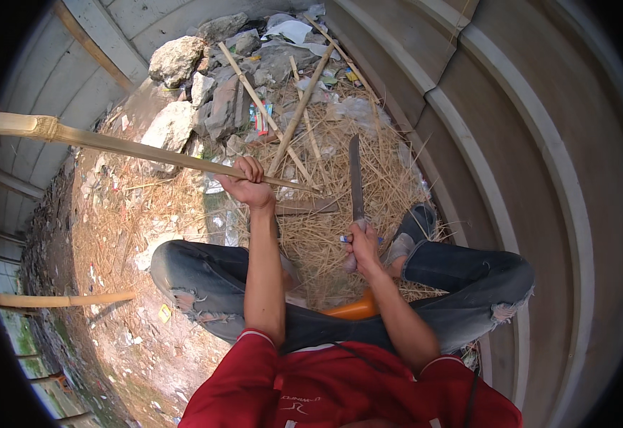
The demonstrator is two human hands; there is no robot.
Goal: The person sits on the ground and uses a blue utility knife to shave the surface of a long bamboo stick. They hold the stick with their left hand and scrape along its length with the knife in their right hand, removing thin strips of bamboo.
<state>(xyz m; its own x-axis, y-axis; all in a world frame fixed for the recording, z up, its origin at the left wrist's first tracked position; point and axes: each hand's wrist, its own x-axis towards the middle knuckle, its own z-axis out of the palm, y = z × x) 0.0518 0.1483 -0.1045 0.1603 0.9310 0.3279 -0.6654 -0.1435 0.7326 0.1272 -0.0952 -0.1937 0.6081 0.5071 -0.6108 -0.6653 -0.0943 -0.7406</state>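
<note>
My left hand (247,185) is closed around a long bamboo pole (147,153). The pole runs from the upper left, where a thick joint shows, to a thin pointed end just right of my hand. In my right hand (363,242) is a machete (356,178) gripped by its pale handle, its long dark blade pointing away from me and standing apart from the pole. A flat wooden piece (306,207) lies on the ground between my hands, close to the pole's thin end. Thin shavings (326,250) cover the ground around it.
Ahead lie several bamboo strips (301,107) across the shavings. Large rocks (176,60) and plastic litter (290,30) are piled beyond them. A corrugated metal wall (511,143) curves along my right. An orange object (353,308) is under my legs. Another bamboo piece (65,299) juts in at left.
</note>
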